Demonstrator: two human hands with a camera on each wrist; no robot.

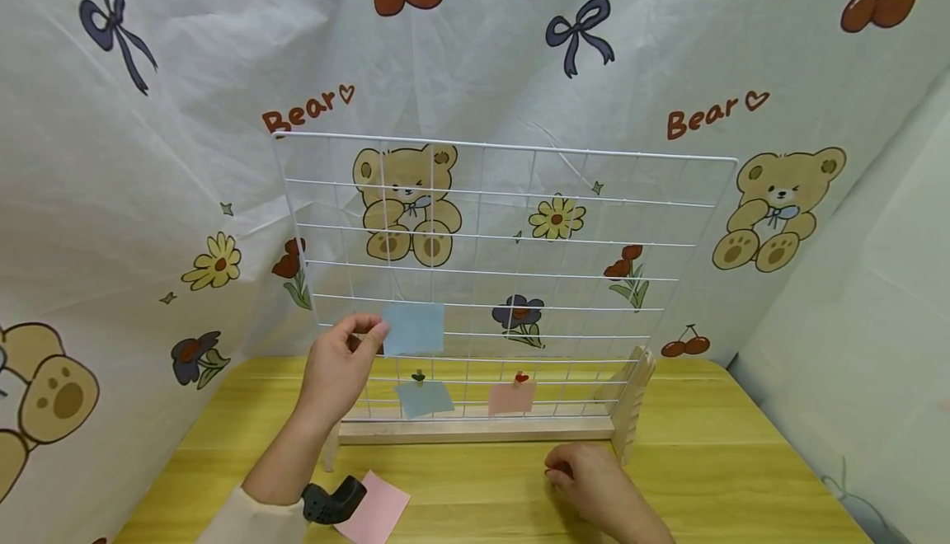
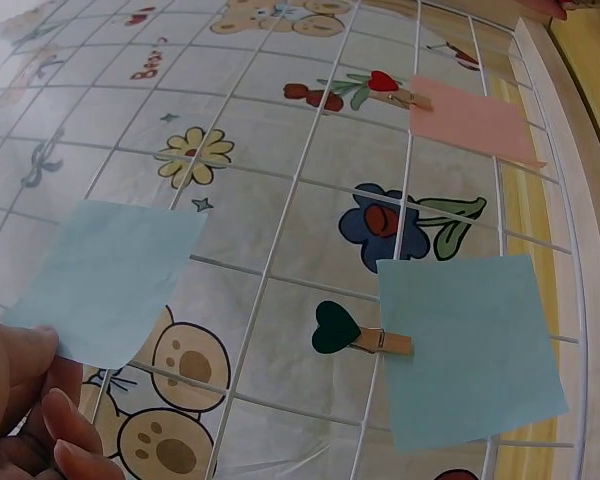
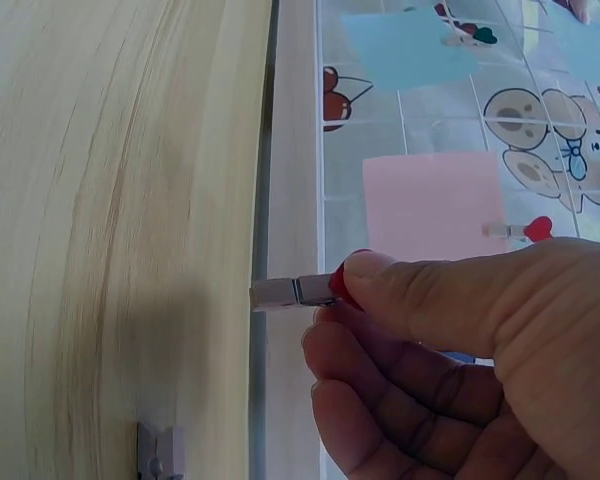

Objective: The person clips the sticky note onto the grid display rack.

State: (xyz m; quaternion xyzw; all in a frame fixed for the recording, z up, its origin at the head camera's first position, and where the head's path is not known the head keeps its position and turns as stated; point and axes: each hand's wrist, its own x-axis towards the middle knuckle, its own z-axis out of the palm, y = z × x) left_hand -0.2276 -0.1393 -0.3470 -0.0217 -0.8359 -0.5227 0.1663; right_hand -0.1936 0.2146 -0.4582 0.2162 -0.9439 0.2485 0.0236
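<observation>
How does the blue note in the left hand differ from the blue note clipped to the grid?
The held note is pinched by the left hand; the clipped note is fastened by a green-heart clothespin. The held note is higher up; the clipped note is lower, near the wooden base. Both are light blue paper.

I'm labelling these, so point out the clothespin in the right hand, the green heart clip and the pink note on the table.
Clothespin (image 3: 312, 290), right wrist view: the wooden body.
Green heart clip (image 2: 373, 340), left wrist view: the wooden body.
Pink note (image 1: 381, 511), head view: the uncovered paper.
</observation>
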